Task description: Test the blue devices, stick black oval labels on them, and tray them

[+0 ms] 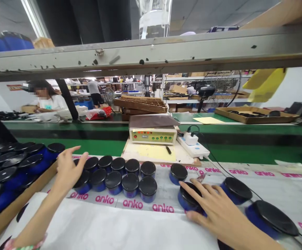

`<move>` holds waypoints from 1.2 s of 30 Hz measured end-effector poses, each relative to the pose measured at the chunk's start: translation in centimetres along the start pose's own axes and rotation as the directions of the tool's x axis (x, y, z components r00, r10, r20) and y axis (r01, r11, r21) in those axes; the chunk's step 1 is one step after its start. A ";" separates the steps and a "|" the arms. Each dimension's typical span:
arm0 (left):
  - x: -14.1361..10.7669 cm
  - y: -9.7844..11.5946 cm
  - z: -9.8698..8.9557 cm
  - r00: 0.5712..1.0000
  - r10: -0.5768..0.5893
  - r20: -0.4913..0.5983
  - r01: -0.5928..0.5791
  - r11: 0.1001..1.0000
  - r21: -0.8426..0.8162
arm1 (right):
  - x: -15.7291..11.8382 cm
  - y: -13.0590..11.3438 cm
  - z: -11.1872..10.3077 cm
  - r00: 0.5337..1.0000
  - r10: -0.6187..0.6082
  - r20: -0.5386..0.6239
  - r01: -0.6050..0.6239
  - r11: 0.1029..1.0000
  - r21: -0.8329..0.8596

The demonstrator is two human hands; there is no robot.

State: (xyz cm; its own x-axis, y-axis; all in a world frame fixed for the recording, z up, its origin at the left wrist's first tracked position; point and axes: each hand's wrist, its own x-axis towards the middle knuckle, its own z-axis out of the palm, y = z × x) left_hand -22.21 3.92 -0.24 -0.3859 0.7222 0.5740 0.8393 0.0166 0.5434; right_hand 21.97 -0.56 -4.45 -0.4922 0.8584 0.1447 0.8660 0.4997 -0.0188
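Note:
Two rows of blue jars with black lids (131, 184) stand close together on the printed covering. Above the left end of these rows is my left hand (68, 166), thumb and index finger spread, holding nothing. My right hand (210, 201) lies over a blue jar (186, 203) right of the rows, its fingers spread and touching the lid. Just behind that one stands another lidded jar (178, 173). Two more jars, a nearer one (272, 218) and a farther one (236, 190), are to the right of my right hand.
A cardboard box of lidded blue jars (31, 180) is at the left. Behind the rows sits a control box (153, 135) beside a power strip (194, 147), whose cable runs to the right. A shelf beam (151, 52) crosses overhead. A person (48, 99) sits far left.

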 end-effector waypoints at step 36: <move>-11.1 22.1 4.1 0.536 0.651 0.537 0.055 0.608 -0.792 | -1.4 0.0 -8.0 0.990 0.080 -0.117 0.024 0.720 0.694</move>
State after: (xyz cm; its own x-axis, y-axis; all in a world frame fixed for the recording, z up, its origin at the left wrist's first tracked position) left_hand 2.25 -0.90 2.88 0.5452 0.7693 0.3330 0.1851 -0.4980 0.8472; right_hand 23.39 -2.71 3.23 -0.4078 0.8760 0.2577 0.5499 0.4609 -0.6965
